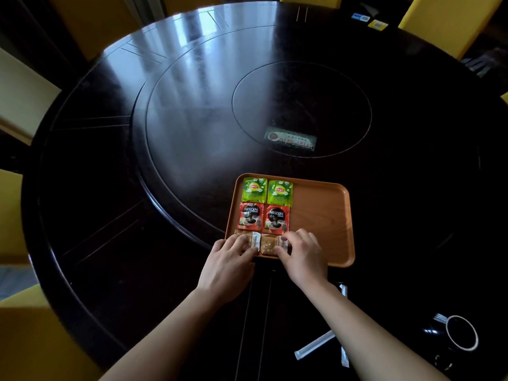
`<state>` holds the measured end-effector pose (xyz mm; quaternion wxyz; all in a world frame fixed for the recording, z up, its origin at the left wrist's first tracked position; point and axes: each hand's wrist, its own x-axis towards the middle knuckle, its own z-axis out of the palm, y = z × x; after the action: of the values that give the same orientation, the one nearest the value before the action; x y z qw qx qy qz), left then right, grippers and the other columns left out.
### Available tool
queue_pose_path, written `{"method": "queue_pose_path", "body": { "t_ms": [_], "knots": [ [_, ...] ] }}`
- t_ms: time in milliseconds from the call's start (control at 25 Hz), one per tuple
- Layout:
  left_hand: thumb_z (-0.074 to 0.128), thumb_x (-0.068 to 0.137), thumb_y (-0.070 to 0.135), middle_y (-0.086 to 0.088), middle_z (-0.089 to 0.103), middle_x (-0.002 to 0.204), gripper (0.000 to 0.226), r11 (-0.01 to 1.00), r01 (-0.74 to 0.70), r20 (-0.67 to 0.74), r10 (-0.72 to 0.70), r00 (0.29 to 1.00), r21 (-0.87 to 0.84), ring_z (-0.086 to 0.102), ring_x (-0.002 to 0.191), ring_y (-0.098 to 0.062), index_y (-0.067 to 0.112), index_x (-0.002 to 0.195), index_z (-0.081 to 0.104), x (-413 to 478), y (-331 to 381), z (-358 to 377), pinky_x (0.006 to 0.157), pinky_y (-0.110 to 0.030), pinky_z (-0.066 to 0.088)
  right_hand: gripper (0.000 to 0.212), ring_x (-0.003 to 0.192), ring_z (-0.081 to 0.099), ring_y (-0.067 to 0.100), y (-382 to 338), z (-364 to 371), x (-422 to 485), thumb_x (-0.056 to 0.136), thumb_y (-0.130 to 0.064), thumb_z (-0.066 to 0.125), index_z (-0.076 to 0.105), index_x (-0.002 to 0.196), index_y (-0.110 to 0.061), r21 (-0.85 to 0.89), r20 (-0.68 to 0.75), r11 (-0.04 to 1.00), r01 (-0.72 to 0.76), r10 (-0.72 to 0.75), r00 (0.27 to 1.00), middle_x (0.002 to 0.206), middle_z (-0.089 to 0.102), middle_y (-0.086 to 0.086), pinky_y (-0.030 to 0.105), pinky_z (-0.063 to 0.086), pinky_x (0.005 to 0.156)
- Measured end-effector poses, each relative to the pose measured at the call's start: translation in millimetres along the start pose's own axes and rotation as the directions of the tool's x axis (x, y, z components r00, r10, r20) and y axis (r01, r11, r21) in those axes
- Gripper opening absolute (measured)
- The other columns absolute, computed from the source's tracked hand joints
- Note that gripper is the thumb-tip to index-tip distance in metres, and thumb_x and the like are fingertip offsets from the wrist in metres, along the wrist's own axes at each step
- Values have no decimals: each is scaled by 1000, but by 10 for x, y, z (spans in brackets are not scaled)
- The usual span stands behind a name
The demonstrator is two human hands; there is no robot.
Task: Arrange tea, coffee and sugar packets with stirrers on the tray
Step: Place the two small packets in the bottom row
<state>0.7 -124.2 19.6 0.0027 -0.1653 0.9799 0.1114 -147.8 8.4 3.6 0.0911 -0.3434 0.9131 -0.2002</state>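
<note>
An orange wooden tray lies on the dark round table. In its left half two green tea packets form the back row. Two red coffee packets lie in front of them. Two brown sugar packets make the front row. My left hand has its fingertips pressed on the left sugar packet. My right hand rests its fingertips on the right one. White wrapped stirrers lie on the table near my right forearm, partly hidden by it.
A dark cup with a white rim stands at the front right. A small card lies on the table's inner disc. Yellow chairs ring the table. The tray's right half is bare wood.
</note>
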Motion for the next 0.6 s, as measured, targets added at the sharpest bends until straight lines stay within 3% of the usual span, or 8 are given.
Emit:
{"method": "queue_pose_path", "body": {
  "t_ms": [200,320,440,600],
  "knots": [
    [50,85,36,-8,64,124,38,999,-11,-53,9,999,-40,59,116,-30,22,117,64,-84,39,-61,88,-45,52,18,82,59,23,116,-116,-154,78,-22,80,71,93,-15,74,-77,996,46,-40,996,86,66,0,34,49,67],
    [61,85,27,-2,65,113,29,992,-20,-104,7,995,-123,60,103,-25,22,114,65,-257,154,-39,82,-42,51,11,78,60,18,273,-292,-405,79,-15,78,71,88,-16,168,-145,985,24,0,989,82,66,-3,31,51,64],
    [60,86,28,1,63,98,24,979,-32,-71,18,997,-203,60,89,-22,22,108,67,-452,398,95,72,-40,51,4,74,62,12,508,-445,-750,83,-18,75,71,84,-18,234,-123,964,-128,160,979,81,67,-6,25,50,64],
    [50,86,41,2,63,93,31,958,-14,110,47,993,-287,62,86,-23,24,105,67,-616,864,332,72,-40,53,8,73,63,8,883,-513,-1196,86,-27,71,68,79,-24,229,40,893,-388,390,920,77,68,-10,18,43,60]
  ]
}}
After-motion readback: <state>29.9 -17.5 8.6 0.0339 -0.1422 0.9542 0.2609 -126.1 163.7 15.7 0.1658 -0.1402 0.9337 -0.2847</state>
